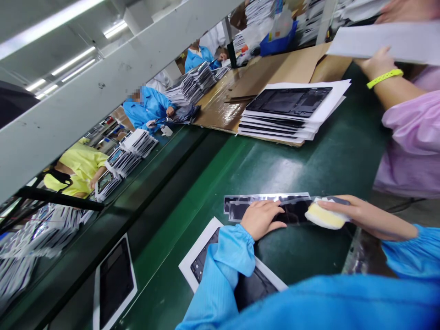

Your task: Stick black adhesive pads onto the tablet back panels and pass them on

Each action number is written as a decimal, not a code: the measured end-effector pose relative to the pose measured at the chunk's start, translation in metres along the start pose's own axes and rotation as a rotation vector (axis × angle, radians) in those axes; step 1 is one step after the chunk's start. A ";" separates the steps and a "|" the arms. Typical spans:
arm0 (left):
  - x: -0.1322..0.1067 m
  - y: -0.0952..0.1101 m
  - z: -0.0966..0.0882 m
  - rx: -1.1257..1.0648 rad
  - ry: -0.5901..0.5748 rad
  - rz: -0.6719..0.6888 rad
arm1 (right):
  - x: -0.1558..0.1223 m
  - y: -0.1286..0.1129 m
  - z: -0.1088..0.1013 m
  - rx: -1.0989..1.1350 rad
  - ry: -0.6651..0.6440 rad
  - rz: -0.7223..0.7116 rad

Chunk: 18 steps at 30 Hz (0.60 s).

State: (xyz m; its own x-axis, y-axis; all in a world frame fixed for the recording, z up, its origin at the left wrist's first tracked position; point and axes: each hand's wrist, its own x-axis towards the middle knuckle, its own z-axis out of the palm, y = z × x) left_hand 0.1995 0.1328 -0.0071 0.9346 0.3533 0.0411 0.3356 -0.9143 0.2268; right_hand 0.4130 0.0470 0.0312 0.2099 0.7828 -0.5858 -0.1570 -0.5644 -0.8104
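My left hand point(263, 217) lies flat, fingers stretched, on a black strip point(295, 211) edged with clear film. A second strip point(237, 200) lies just behind it, partly overlapped. My right hand point(367, 213) grips a pale yellow sponge pad point(326, 217) at the strip's right end. The sponge is over or touching that end; I cannot tell which. A dark edge shows under the right fingers, its kind unclear. Beneath my left sleeve lies a black panel point(254, 286) on a white sheet, partly hidden by the arm.
Behind the strips stands a stack of black panels point(292, 101) between white sheets. Another panel point(117, 279) lies on the darker lane at left. A co-worker in pink point(414, 130) holds white sheets point(388, 43) at right. More co-workers and stacks line the far side.
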 end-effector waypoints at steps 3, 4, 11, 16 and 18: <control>-0.001 0.006 0.007 0.124 0.048 0.037 | 0.002 0.000 0.001 0.008 0.016 0.014; -0.001 0.009 0.010 0.169 0.071 0.043 | 0.002 0.001 0.002 0.009 0.021 0.020; -0.006 0.016 0.026 0.418 0.265 -0.063 | -0.006 0.002 -0.010 0.052 0.067 -0.051; -0.009 0.013 0.026 0.450 0.445 -0.107 | -0.021 0.007 -0.013 0.153 0.062 -0.005; -0.008 0.013 0.024 0.441 0.536 -0.096 | -0.022 0.013 -0.007 0.206 0.027 0.055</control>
State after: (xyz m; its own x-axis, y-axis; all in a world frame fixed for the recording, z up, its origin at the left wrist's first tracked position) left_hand 0.1991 0.1131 -0.0280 0.7495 0.3818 0.5408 0.5363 -0.8291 -0.1579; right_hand 0.4133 0.0207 0.0333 0.2205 0.7434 -0.6315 -0.3624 -0.5387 -0.7606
